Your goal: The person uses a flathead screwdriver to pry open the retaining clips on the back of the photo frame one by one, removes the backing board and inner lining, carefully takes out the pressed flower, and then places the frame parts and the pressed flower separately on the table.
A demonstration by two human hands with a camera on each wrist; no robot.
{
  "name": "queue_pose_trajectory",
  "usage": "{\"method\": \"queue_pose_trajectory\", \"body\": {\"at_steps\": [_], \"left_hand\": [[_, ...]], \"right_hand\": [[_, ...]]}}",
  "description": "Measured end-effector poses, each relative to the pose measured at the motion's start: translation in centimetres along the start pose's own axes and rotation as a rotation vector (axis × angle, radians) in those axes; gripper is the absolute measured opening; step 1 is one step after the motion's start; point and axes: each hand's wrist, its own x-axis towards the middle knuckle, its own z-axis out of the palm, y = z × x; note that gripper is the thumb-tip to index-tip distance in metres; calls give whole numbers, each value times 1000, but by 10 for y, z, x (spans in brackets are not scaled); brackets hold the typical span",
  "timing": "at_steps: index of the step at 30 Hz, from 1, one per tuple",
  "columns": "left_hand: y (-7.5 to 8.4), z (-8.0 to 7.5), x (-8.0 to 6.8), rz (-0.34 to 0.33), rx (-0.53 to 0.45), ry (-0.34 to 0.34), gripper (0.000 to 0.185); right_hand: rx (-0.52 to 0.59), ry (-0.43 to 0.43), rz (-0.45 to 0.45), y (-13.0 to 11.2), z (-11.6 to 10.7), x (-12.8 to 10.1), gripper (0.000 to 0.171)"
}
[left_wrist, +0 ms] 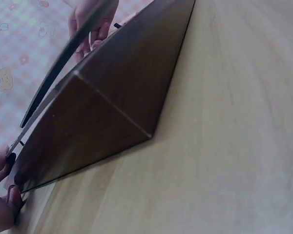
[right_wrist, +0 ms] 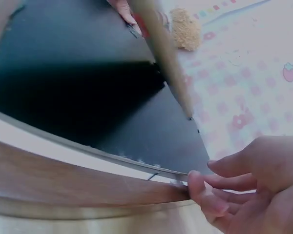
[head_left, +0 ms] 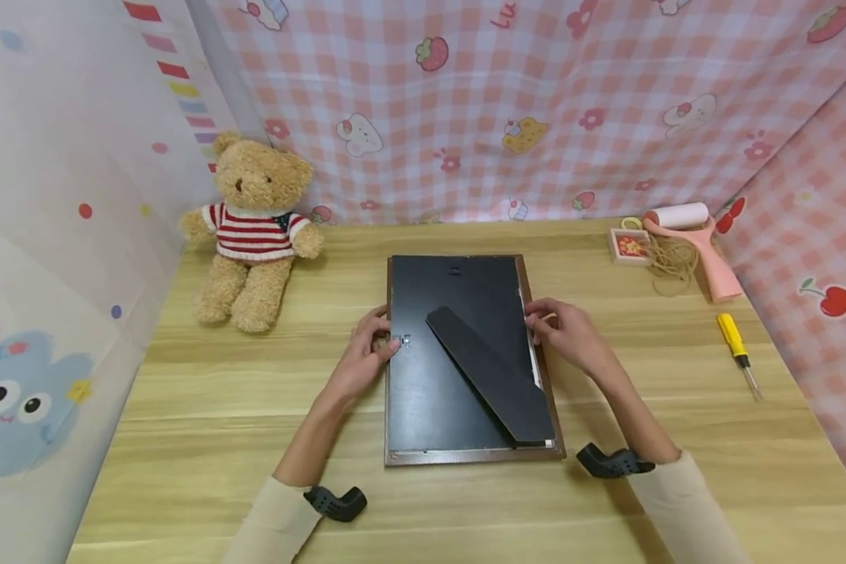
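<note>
A brown wooden picture frame (head_left: 458, 458) lies face down on the wooden table (head_left: 218, 407), its black backing board up. A black prop leg (head_left: 493, 376) runs diagonally across the backing. My left hand (head_left: 363, 356) holds the frame's left edge, fingers curled by a small metal clip (head_left: 403, 341). In the left wrist view its fingertips (left_wrist: 0, 195) sit against the frame's (left_wrist: 112, 112) side. My right hand (head_left: 571, 333) touches the right edge. Its fingertips (right_wrist: 205, 195) rest on the wooden rim (right_wrist: 88, 185), next to the backing.
A teddy bear (head_left: 254, 235) in a striped sweater sits at the back left. At the back right lie a pink lint roller (head_left: 691, 235), a small red box (head_left: 629, 245) and a coil of twine (head_left: 670, 262). A yellow-handled screwdriver (head_left: 736, 348) lies right of the frame.
</note>
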Motion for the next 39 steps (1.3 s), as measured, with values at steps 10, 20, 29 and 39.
{"method": "queue_pose_trajectory", "body": {"at_steps": [10,20,29,39], "left_hand": [[18,4,-12,58,-42,88,24],[-24,17,2,-49,-238,155,73],[72,39,-22,-132,-164,49,82],[110,118,-29,-77,-161,-134,92]], "right_hand": [[44,-46,-70,6,12,-20,44],[347,-30,-36,1,18,-25,52],[320,39,-29,-14,-17,-40,47],[163,25,75,20,-80,-83,49]]}}
